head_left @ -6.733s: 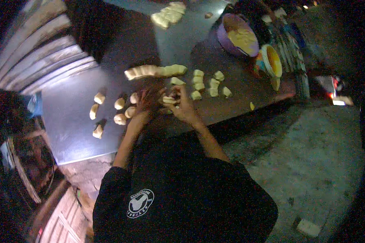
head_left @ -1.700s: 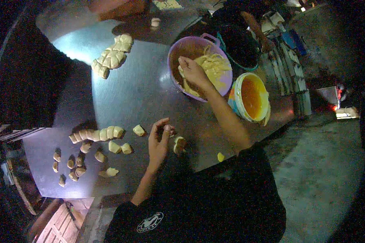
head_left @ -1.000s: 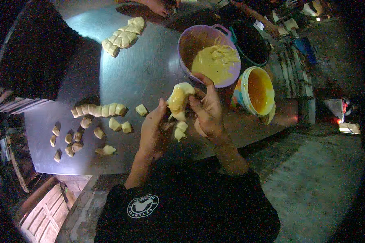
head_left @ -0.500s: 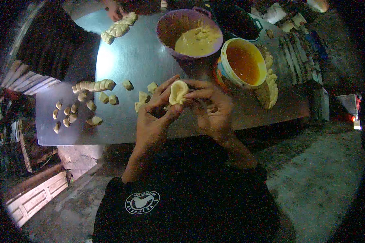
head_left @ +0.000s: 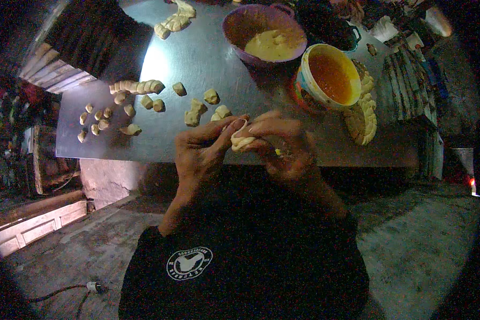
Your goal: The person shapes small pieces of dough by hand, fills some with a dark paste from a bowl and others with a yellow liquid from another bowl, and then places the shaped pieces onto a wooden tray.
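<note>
A small piece of pale dough (head_left: 242,143), folded and partly hidden by fingers, is pinched between both hands above the near edge of the metal table (head_left: 197,64). My left hand (head_left: 205,146) grips its left side, thumb and fingers closed on the rim. On the other side my right hand (head_left: 285,141) has its fingers curled over the dough, slightly blurred. Just beyond the left hand lie several cut dough lumps (head_left: 195,113). A tub of orange-brown filling (head_left: 333,77) stands beyond my right hand.
A purple basin (head_left: 234,32) with pale yellow paste stands at the back, beside a dark basin (head_left: 352,40). Scored dough rolls (head_left: 136,87) and small pieces (head_left: 95,129) lie left. Shaped dough (head_left: 369,120) rests on the right. A power cord (head_left: 93,287) lies on the floor.
The dough's open cup has been turned and folded over between my fingers. The view has shifted, and the other person's hand at the far left is out of sight.
</note>
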Available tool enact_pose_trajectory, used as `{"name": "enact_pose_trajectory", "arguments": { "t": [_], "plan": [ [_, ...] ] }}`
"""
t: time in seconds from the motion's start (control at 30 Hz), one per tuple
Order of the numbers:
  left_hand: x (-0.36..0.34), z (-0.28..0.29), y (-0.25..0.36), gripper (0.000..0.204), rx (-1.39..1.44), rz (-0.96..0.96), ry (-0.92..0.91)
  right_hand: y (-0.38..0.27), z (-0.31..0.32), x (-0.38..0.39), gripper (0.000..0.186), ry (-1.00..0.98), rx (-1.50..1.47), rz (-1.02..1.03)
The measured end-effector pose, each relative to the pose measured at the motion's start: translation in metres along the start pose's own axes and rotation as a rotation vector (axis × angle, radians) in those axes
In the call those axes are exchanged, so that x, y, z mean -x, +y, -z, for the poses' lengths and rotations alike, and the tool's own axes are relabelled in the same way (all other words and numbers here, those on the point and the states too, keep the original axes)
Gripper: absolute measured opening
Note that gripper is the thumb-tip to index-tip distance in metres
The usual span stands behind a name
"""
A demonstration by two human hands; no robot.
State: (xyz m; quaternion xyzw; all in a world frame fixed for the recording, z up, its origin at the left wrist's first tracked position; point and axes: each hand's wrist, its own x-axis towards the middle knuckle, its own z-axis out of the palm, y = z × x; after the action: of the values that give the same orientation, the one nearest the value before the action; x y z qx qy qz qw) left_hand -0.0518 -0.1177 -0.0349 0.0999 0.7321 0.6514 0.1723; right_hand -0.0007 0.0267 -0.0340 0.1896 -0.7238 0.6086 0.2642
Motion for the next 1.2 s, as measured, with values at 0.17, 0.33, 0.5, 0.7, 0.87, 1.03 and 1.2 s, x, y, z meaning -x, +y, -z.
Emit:
{"name": "enact_pose_trajectory", "arguments": {
  "t": [0.17, 0.33, 0.5, 0.7, 0.87, 1.03, 1.2],
  "plan": [
    [0.000, 0.034, -0.016, 0.023, 0.281, -0.097, -0.144, 0.003, -0.004, -0.024, 0.010, -0.219, 0.460, 0.031],
    [-0.009, 0.077, -0.049, 0.026, 0.401, -0.170, -0.171, 0.009, -0.051, -0.045, 0.023, -0.223, 0.220, -0.217],
    [-0.020, 0.139, -0.059, 0.033, 0.348, 0.159, -0.105, 0.024, -0.100, -0.082, 0.041, -0.504, 0.288, -0.071],
    [-0.035, 0.188, -0.127, 0.035, 0.830, 0.385, -0.277, 0.066, -0.153, -0.081, 0.054, -0.445, 0.562, -0.169],
    [-0.060, 0.195, -0.137, 0.028, 0.550, 0.501, -0.126, 0.102, -0.189, -0.054, 0.049, -0.219, 0.418, -0.574],
    [-0.072, 0.193, -0.176, 0.025, 0.160, 0.299, -0.272, 0.139, -0.205, 0.014, 0.035, 0.190, -0.105, -1.250],
    [-0.087, 0.203, -0.166, 0.041, 0.330, 0.315, -0.135, 0.141, -0.219, 0.016, 0.037, 0.266, -0.020, -1.161]
  ]
}}
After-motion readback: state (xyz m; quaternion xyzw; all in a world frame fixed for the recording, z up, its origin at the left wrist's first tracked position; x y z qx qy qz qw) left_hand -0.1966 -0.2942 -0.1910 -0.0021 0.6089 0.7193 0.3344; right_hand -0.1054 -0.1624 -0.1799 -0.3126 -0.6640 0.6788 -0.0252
